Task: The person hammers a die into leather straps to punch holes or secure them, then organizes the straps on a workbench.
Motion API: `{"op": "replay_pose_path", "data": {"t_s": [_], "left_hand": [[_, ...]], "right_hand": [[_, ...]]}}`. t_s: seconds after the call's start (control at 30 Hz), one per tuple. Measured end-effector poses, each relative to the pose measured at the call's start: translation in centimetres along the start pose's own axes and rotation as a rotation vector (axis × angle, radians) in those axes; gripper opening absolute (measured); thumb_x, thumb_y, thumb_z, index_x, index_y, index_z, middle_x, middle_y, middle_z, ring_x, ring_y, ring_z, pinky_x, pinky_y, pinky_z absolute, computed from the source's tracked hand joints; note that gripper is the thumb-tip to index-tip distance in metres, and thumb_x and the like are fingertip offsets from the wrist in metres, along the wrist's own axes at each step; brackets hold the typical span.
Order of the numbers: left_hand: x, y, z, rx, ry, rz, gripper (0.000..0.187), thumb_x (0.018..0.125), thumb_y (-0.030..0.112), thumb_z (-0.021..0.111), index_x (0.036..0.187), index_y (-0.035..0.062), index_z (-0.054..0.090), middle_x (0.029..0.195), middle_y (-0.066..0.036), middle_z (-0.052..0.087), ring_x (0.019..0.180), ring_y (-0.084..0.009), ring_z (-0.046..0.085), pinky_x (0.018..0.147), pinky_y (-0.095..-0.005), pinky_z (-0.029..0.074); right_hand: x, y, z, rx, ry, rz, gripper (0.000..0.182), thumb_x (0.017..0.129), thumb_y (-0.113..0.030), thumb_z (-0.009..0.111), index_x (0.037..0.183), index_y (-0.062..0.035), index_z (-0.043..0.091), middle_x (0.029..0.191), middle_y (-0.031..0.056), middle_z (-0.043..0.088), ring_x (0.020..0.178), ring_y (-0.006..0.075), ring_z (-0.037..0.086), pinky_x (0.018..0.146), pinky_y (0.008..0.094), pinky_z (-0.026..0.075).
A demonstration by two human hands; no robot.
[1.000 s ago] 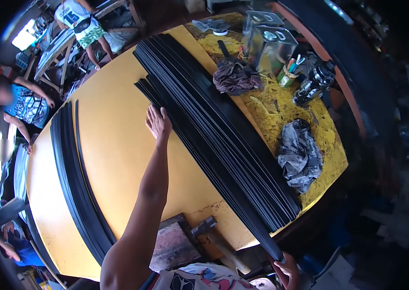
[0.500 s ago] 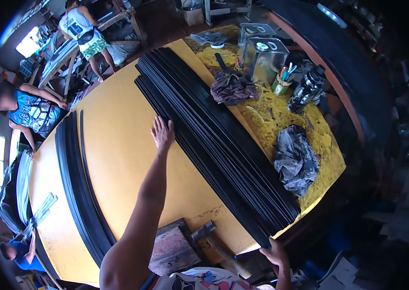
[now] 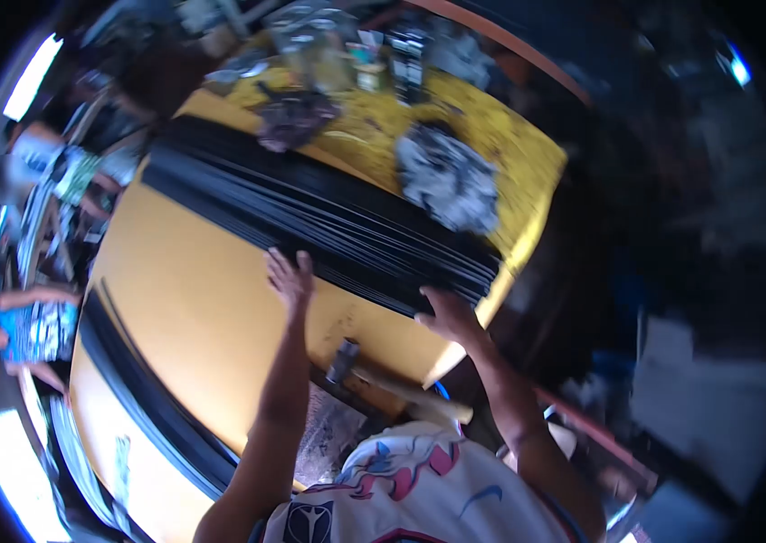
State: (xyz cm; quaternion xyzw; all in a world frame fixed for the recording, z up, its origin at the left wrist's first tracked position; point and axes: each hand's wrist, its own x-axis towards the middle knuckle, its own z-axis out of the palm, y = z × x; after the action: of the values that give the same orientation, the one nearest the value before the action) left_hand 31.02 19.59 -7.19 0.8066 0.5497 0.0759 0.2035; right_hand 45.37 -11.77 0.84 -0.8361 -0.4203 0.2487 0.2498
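A wide stack of long black strips (image 3: 310,219) lies slantwise over the tan sheet on the table. At the stack's near edge, my left hand (image 3: 292,282) rests with fingers spread, holding nothing. My right hand (image 3: 453,317) is against the same edge, close to the strips' right end. Its thumb and fingers are apart, though blur softens the fingertips. Farther left on the tan sheet (image 3: 193,271) lies a smaller group of black strips (image 3: 143,380). Near my body are a hammer (image 3: 344,358) and a stained flat slab (image 3: 327,433), partly hidden by my left arm and shirt.
On the yellow far side of the table sit a crumpled grey plastic sheet (image 3: 448,176), a dark rag (image 3: 297,118), a black bottle (image 3: 407,65), a pen holder (image 3: 367,71) and blurred metal tins (image 3: 310,41). Two people (image 3: 37,328) (image 3: 52,167) are off to the left.
My view has turned to the right. My right hand has left the strip's end corner for the stack's near edge, and my left hand has moved along that edge toward it.
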Motion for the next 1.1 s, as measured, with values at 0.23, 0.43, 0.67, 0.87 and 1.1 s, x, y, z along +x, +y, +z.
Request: {"op": "replay_pose_path", "data": {"t_s": [0.23, 0.43, 0.67, 0.87, 1.1], "left_hand": [[0.8, 0.9, 0.0, 0.088, -0.061, -0.027, 0.086, 0.096, 0.066, 0.027, 0.155, 0.0079, 0.006, 0.162, -0.017, 0.005, 0.15, -0.032, 0.005, 0.115, -0.0586, 0.012], [-5.3, 2.7, 1.7, 0.077, -0.045, 0.039, 0.085, 0.096, 0.061, 0.035, 0.154, 0.0041, 0.01, 0.16, -0.022, 0.007, 0.149, -0.0354, 0.01, 0.114, -0.059, 0.014], [-10.7, 4.0, 1.6, 0.05, -0.116, 0.143, 0.089, 0.093, 0.059, 0.046, 0.154, 0.005, 0.01, 0.16, -0.022, 0.007, 0.149, -0.0381, 0.007, 0.115, -0.0592, 0.013], [-9.9, 2.6, -3.8, -0.166, -0.342, 0.18, 0.084, 0.091, 0.062, 0.049, 0.153, 0.012, 0.025, 0.159, -0.024, 0.014, 0.147, -0.037, 0.018, 0.113, -0.0584, 0.023], [-19.9, -7.3, -14.7, -0.498, -0.088, 0.236, 0.063, 0.094, 0.047, 0.053, 0.139, 0.0026, 0.046, 0.147, -0.023, 0.039, 0.134, -0.0386, 0.041, 0.112, -0.0434, 0.035]], "right_hand": [[-10.4, 6.9, -0.2, 0.22, 0.691, 0.401, 0.036, 0.089, -0.019, 0.069, 0.117, -0.0015, 0.056, 0.103, 0.0187, 0.067, 0.094, 0.0302, 0.069, 0.079, 0.0396, 0.056], [-5.5, 1.1, 8.6, 0.856, 0.815, 0.767, 0.069, 0.102, -0.047, 0.04, 0.146, 0.0046, 0.029, 0.146, 0.0291, 0.036, 0.138, 0.0407, 0.033, 0.114, 0.0406, 0.027], [-3.5, -2.4, 7.3, 0.871, 0.977, 0.697, 0.055, 0.1, -0.037, 0.052, 0.135, 0.0044, 0.04, 0.136, 0.028, 0.047, 0.131, 0.0386, 0.041, 0.11, 0.0452, 0.032], [-5.0, 2.5, 7.1, 1.064, 0.56, 0.8, 0.05, 0.1, -0.035, 0.048, 0.129, 0.0046, 0.041, 0.145, 0.0272, 0.037, 0.133, 0.0329, 0.04, 0.113, 0.0442, 0.031], [-8.7, 3.0, 2.3, 0.145, 0.608, 0.54, 0.029, 0.103, -0.021, 0.041, 0.12, -0.0032, 0.056, 0.122, 0.0129, 0.06, 0.112, 0.0237, 0.057, 0.1, 0.0384, 0.045]]}}
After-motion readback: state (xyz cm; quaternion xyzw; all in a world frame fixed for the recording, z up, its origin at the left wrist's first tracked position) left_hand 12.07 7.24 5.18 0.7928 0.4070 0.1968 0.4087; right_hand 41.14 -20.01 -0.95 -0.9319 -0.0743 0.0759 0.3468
